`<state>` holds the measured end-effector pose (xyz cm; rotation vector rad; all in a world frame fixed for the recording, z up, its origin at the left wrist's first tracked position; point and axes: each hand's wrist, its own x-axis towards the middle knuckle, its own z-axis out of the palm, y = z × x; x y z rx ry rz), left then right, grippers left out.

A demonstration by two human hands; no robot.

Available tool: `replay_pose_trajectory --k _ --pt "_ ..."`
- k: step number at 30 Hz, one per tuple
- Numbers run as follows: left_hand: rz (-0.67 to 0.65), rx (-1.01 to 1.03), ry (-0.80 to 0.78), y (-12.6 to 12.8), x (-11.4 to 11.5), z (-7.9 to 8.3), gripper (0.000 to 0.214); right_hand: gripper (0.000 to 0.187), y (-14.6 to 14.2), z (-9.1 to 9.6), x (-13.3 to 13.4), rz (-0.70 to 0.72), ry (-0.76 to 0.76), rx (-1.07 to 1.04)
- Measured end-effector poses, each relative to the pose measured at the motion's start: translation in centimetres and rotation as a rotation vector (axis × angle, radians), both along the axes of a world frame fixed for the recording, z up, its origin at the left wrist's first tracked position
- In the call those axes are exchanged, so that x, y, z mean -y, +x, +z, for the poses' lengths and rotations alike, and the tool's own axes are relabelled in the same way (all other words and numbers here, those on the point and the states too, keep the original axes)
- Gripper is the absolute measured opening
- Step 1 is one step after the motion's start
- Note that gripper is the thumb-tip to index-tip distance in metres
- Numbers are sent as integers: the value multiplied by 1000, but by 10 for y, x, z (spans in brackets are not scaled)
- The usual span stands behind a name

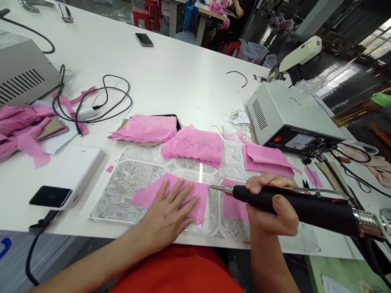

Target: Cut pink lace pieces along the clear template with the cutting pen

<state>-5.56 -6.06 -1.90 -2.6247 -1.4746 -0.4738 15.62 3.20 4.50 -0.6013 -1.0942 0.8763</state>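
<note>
— What is the left hand (167, 214) doing?

— It lies open and flat, palm down and fingers spread, on a sheer pink piece of fabric (145, 197). That piece rests on a clear slab with a grey marbled pattern (117, 190), at the near edge of the white table (172, 77).

— And the right hand (270, 207)?

— It is closed round a black rod-shaped tool with a cable at its back end (308, 208) and holds it level. The tool's thin metal tip (218, 188) points left and sits just at the fabric's right edge. I cannot tell whether it touches.

— Is the slab a tray?

— It shows rounded outlines like compartments, but I cannot tell whether they are sunk. The pressed piece lies across the left and middle outlines. A second pink piece (232, 205) lies in the right one, partly under the right hand.

— What lies behind them?

— A folded stack of pink lace (193, 146) sits on the slab's far edge, with another lace stack (145, 127) just left of it on the table. To the right is a stack of flat pink pieces (265, 159), just in front of a white metal control box with a dial (280, 111).

— Any real containers?

— Translucent plastic bins (253, 50) stand on the floor beyond the table. What is in them cannot be made out.
</note>
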Motion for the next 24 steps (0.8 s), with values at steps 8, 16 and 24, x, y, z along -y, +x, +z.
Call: replay_pose_trajectory --k 8,16,24 --pt "13 48 -2 2 0 -2 43 16 -4 -2 -1 -6 -5 15" --pt "17 40 -15 2 0 3 44 14 -4 -4 -1 11 4 27" --pt "21 44 -1 3 1 4 43 11 -3 -4 -4 -22 -3 66"
